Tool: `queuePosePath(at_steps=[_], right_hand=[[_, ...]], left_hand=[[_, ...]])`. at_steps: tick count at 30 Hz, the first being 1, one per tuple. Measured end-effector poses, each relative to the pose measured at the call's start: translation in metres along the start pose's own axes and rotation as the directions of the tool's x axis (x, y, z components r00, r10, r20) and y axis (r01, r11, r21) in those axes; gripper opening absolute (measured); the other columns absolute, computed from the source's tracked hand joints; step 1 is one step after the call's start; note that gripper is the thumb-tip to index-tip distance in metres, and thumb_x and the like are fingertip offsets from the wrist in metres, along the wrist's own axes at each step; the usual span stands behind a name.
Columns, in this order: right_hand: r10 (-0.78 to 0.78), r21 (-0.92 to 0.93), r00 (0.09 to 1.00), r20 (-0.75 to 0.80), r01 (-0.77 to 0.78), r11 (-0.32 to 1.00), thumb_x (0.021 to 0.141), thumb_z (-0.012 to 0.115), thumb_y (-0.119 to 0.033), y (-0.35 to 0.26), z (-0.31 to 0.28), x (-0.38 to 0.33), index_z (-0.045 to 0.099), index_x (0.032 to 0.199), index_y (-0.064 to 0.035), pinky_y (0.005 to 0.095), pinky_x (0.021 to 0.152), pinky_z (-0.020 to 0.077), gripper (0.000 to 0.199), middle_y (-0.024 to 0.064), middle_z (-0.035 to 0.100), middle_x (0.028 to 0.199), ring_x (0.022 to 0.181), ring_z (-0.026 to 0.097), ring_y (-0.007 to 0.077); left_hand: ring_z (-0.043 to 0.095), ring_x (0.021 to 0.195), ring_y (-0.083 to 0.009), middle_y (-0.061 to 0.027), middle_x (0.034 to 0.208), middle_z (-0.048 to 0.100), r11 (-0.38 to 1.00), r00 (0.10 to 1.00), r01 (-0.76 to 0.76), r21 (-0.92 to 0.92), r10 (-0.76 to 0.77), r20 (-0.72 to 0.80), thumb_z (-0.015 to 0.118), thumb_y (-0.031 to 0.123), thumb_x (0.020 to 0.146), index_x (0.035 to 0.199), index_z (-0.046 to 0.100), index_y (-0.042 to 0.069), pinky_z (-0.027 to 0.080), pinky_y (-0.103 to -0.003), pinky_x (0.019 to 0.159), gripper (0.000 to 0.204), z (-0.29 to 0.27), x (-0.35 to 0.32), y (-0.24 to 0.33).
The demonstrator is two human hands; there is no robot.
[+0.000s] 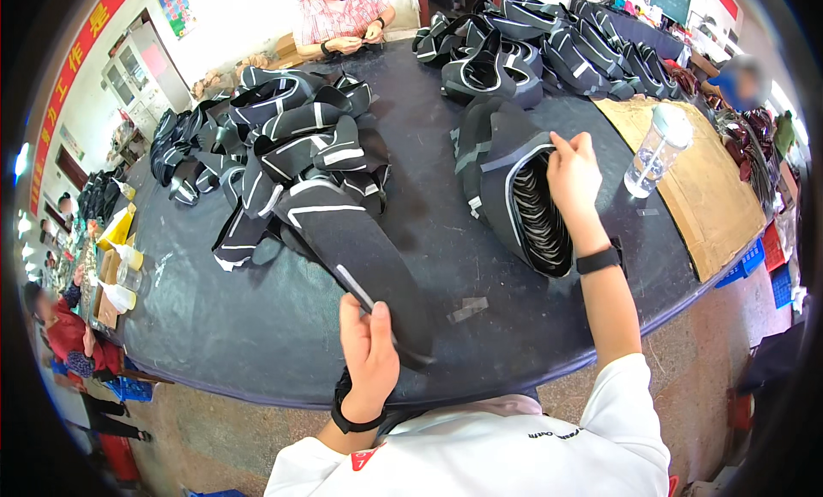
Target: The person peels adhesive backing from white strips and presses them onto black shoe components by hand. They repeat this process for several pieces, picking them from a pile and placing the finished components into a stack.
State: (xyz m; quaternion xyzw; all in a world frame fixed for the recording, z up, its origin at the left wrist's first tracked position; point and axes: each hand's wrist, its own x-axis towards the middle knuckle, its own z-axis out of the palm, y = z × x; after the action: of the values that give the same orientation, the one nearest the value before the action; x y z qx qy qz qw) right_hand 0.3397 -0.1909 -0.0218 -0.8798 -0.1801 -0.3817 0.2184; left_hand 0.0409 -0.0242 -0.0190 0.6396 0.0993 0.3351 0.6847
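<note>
One long black fabric strip (360, 257) with white lines is pinched at its near end by the left hand (369, 351). A neat stack of curved black pieces (514, 188) is gripped by the right hand (573, 176). Two loose heaps (283, 146) are seen on the dark table (257, 326).

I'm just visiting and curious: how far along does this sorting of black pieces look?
Done: a neat stack of black pieces stands on edge by the right hand, which touches its top. In hand: the left hand grips one long black piece lying flat. Left: a loose heap and another pile across the dark table look unsorted.
</note>
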Motion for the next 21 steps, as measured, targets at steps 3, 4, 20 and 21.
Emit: queuePosePath(at_steps=[3, 4, 20, 21], right_hand=[[0.061, -0.017, 0.97, 0.235, -0.058, 0.998, 0.081, 0.057, -0.016, 0.001, 0.016, -0.005, 0.064, 0.107, -0.0086, 0.0386, 0.075, 0.0504, 0.028, 0.0093, 0.052, 0.096, 0.089, 0.057, 0.028], [0.087, 0.005, 0.946, 0.313, -0.093, 0.996, 0.082, 0.057, -0.016, 0.001, 0.01, 0.001, 0.064, 0.109, -0.0084, 0.0398, 0.077, 0.0499, 0.029, 0.0098, 0.052, 0.098, 0.092, 0.057, 0.0292], [-0.359, 0.806, 0.748, 0.558, -0.388, 0.446, 0.092, 0.055, -0.031, -0.105, -0.089, -0.039, 0.053, 0.12, 0.0, 0.032, 0.08, 0.0456, 0.042, 0.0121, 0.063, 0.096, 0.09, 0.06, 0.021], [-0.422, 0.707, 0.601, 0.678, -0.691, 0.151, 0.093, 0.054, -0.035, -0.113, -0.097, -0.042, 0.049, 0.124, 0.0025, 0.0298, 0.074, 0.0484, 0.05, 0.0109, 0.064, 0.097, 0.088, 0.061, 0.016]], left_hand=[[0.053, 0.08, -0.0052, -0.0061, 0.096, 0.058, 0.974, 0.976, 0.209, -0.082, -0.203, 0.076, 0.043, 0.003, 0.096, 0.132, 0.032, 0.002, 0.042, -0.019, 0.071, 0.039, 0.003, -0.001, -0.007], [0.053, 0.08, -0.0052, -0.0061, 0.096, 0.058, 0.974, 0.976, 0.212, -0.084, -0.207, 0.071, 0.043, 0.003, 0.096, 0.132, 0.032, 0.002, 0.042, -0.019, 0.071, 0.039, 0.003, -0.002, -0.003], [0.064, 0.092, -0.0236, -0.0145, 0.112, 0.059, 0.903, 0.946, 0.291, -0.315, -0.224, 0.233, 0.04, -0.006, 0.088, 0.134, 0.031, -0.002, 0.054, -0.031, 0.077, 0.047, -0.01, -0.005, 0.014], [0.059, 0.105, -0.0248, -0.0152, 0.121, 0.055, 0.897, 0.915, 0.326, -0.298, -0.22, 0.338, 0.043, -0.008, 0.084, 0.135, 0.031, -0.002, 0.048, -0.033, 0.089, 0.053, -0.012, -0.004, 0.018]])
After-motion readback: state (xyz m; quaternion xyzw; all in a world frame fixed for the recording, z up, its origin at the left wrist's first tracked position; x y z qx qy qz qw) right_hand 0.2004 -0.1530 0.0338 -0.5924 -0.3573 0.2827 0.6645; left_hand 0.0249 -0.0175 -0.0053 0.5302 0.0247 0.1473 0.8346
